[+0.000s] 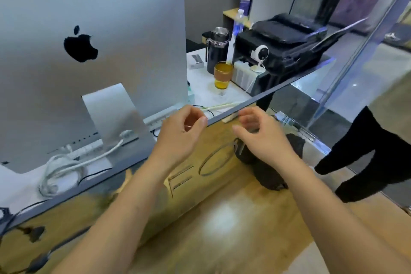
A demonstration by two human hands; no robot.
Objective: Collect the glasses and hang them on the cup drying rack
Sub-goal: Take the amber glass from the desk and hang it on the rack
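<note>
- Left hand point(181, 131) reaches forward from a bare forearm, fingers loosely curled and empty, at the dark front edge of the white table point(206, 95).
- Right hand point(263, 134) mirrors it, half-open, empty.
- Amber stemmed glass point(223, 75) stands upright on the table, beyond both hands.

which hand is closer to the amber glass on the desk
Left, narrowly. The left hand is at the counter edge, below and slightly left of the amber glass. The right hand is lower and further right. Neither touches it; both hands are empty with fingers curled.
</note>
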